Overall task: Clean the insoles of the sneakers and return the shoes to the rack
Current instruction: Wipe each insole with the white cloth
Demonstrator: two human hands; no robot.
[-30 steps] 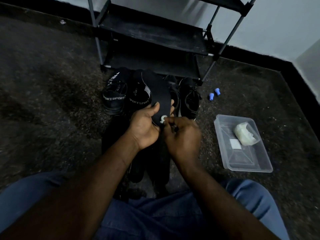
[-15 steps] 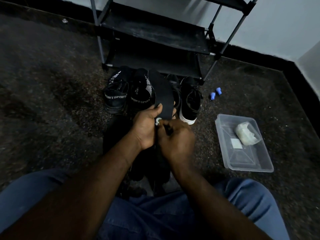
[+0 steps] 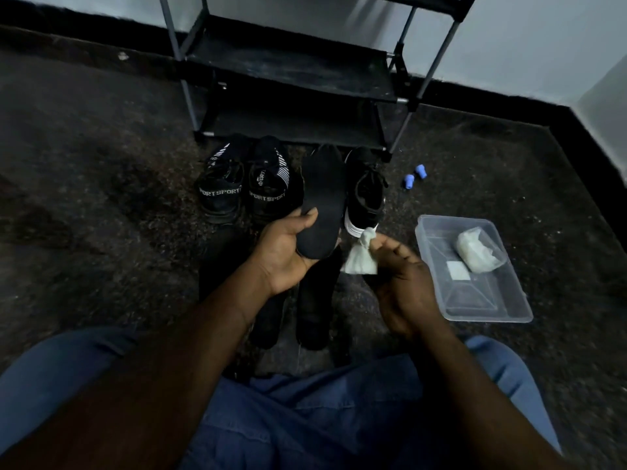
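Dark floor (image 3: 101,205) before a black metal shoe rack (image 3: 291,72): I see the left grip (image 3: 281,256) curled round a flat black insole (image 3: 324,198) just before the rack, right grip (image 3: 403,283) pinching a crumpled white wipe (image 3: 361,259).

One wide-angle camera worn on my head, faced forward and down over my lap (image 3: 305,418), sat close above my left hand (image 3: 281,256) and right hand (image 3: 403,286), took in the rack (image 3: 291,67) farther off at 12 o'clock, plastic tub (image 3: 475,300) at 3 o'clock
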